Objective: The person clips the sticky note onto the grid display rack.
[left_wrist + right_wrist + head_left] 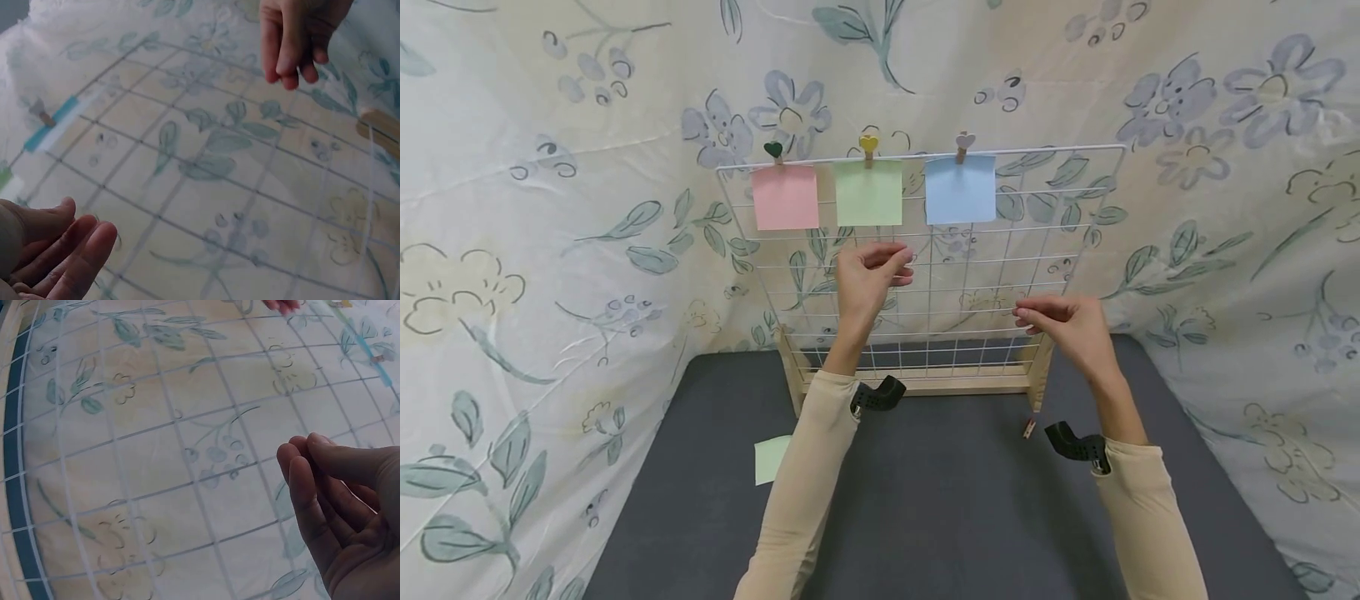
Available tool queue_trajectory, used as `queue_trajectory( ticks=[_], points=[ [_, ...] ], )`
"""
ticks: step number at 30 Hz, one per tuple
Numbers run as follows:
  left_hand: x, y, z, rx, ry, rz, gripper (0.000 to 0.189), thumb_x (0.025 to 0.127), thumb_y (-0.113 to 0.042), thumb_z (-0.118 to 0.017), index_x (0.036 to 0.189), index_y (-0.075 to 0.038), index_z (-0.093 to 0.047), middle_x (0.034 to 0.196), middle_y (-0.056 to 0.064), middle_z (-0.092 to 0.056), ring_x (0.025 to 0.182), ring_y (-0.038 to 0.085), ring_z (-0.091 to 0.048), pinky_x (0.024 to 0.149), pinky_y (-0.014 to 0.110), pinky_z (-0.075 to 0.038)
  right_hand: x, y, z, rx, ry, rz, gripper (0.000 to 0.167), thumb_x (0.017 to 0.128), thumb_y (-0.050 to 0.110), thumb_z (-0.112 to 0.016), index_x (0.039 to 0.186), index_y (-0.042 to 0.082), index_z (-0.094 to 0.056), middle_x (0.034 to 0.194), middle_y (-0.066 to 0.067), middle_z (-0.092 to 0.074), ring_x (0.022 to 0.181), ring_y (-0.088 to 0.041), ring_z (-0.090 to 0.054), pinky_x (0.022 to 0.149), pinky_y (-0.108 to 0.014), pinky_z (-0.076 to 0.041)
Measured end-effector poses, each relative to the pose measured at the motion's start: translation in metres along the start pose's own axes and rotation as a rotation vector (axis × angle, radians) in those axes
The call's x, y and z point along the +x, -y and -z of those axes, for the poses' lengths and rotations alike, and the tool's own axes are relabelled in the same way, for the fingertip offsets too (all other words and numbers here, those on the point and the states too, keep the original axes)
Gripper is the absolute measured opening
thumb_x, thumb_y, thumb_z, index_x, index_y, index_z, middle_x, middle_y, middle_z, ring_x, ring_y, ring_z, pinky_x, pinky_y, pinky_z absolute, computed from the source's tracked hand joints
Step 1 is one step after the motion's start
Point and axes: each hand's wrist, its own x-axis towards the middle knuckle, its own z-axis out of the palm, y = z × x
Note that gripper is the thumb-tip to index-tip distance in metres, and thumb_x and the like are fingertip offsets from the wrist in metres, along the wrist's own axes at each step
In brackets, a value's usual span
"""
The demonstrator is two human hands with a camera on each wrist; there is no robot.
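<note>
My left hand (pixel 865 279) hovers in front of the white wire grid (pixel 930 275), just below the green paper note (pixel 869 196). Its fingers are loosely bent, and the left wrist view shows nothing between thumb and fingers. Lower and to the right, my right hand (pixel 1075 329) is near the grid's right side; its thumb (pixel 340 456) lies close to the fingertips with nothing held. Along the top wire hang a pink note (pixel 786 198), the green one and a blue note (pixel 961 192), each under a wooden clothespin with a heart: dark green, yellow (pixel 869 145) and grey (pixel 964 143).
The grid stands in a wooden base (pixel 925 384) on a dark table (pixel 940 492). Another green note (pixel 771 460) lies on the table, partly behind my left sleeve. A small clothespin (pixel 1028 428) lies by the base's right foot. Floral cloth (pixel 1225 250) surrounds the table.
</note>
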Motion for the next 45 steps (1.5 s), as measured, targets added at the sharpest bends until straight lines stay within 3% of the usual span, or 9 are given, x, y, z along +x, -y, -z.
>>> queue_trajectory(
  ticks=[6,10,13,17,21,27,31,40,45],
  points=[
    [-0.016,0.035,0.027,0.029,-0.044,0.109,0.018,0.088,-0.002,-0.073,0.100,0.010,-0.071,0.089,0.026,-0.071,0.074,0.038,-0.071,0.065,0.032,-0.064,-0.012,-0.026,0.000,0.011,-0.002,-0.039,0.025,0.093,0.008,-0.068,0.111,-0.009,-0.070,0.094,-0.007,-0.075,0.073,-0.001,-0.068,0.065,-0.017,-0.059],
    [-0.029,0.058,0.048,0.058,-0.082,0.190,0.019,0.088,-0.003,-0.072,0.102,0.010,-0.071,0.091,0.024,-0.072,0.073,0.031,-0.072,0.065,0.030,-0.064,-0.026,-0.027,-0.001,-0.016,-0.016,-0.072,0.023,0.093,0.003,-0.067,0.110,-0.012,-0.069,0.088,-0.002,-0.074,0.071,0.002,-0.066,0.062,-0.015,-0.058],
    [-0.041,0.074,0.065,0.080,-0.111,0.243,0.019,0.088,-0.003,-0.073,0.102,0.009,-0.071,0.091,0.024,-0.072,0.071,0.026,-0.073,0.066,0.030,-0.064,-0.037,-0.035,-0.003,-0.056,-0.022,-0.109,0.022,0.093,0.003,-0.066,0.109,-0.013,-0.068,0.089,-0.014,-0.074,0.071,0.002,-0.065,0.062,-0.017,-0.058],
    [-0.058,0.096,0.086,0.076,-0.159,0.290,0.018,0.088,0.000,-0.071,0.103,0.011,-0.070,0.093,0.026,-0.071,0.071,0.024,-0.073,0.068,0.032,-0.064,-0.049,-0.068,-0.004,-0.097,-0.032,-0.178,0.027,0.094,0.014,-0.068,0.111,-0.007,-0.070,0.096,-0.025,-0.071,0.071,0.003,-0.065,0.063,-0.017,-0.059],
    [-0.077,0.116,0.106,0.100,-0.211,0.334,0.018,0.088,0.002,-0.070,0.103,0.012,-0.070,0.095,0.030,-0.069,0.074,0.029,-0.073,0.069,0.032,-0.063,-0.059,-0.098,-0.007,-0.140,-0.025,-0.251,0.031,0.093,0.020,-0.070,0.113,-0.004,-0.071,0.100,-0.023,-0.072,0.071,0.002,-0.065,0.062,-0.018,-0.058],
    [-0.109,0.147,0.134,0.296,-0.182,0.393,0.020,0.089,0.000,-0.070,0.106,0.010,-0.070,0.095,0.028,-0.070,0.078,0.031,-0.072,0.072,0.039,-0.063,-0.077,-0.133,-0.015,-0.173,-0.015,-0.310,0.028,0.090,0.014,-0.072,0.111,-0.006,-0.071,0.099,-0.022,-0.072,0.074,-0.013,-0.071,0.065,-0.027,-0.062],
    [-0.133,0.168,0.157,0.324,-0.171,0.445,0.021,0.089,0.002,-0.069,0.107,0.013,-0.068,0.095,0.029,-0.070,0.073,0.026,-0.072,0.074,0.043,-0.063,-0.090,-0.152,-0.022,-0.244,-0.003,-0.367,0.028,0.090,0.014,-0.073,0.110,-0.006,-0.071,0.097,-0.021,-0.073,0.077,-0.022,-0.072,0.064,-0.032,-0.062],
    [-0.163,0.178,0.204,0.438,-0.286,0.487,0.020,0.090,-0.002,-0.070,0.107,0.008,-0.071,0.094,0.025,-0.071,0.067,0.020,-0.071,0.067,0.037,-0.064,-0.108,-0.165,-0.033,-0.468,-0.029,-0.449,0.040,0.094,0.030,-0.067,0.111,-0.007,-0.069,0.084,-0.016,-0.073,0.064,-0.019,-0.066,0.055,-0.035,-0.052],
    [-0.172,0.171,0.226,0.635,-0.400,0.463,0.017,0.090,-0.001,-0.069,0.103,0.008,-0.072,0.092,0.025,-0.071,0.071,0.029,-0.071,0.058,0.029,-0.061,-0.111,-0.168,-0.037,-0.507,0.031,-0.586,0.058,0.098,0.047,-0.055,0.112,-0.009,-0.067,0.069,-0.008,-0.068,0.057,-0.018,-0.060,0.047,-0.033,-0.046]
  ],
)
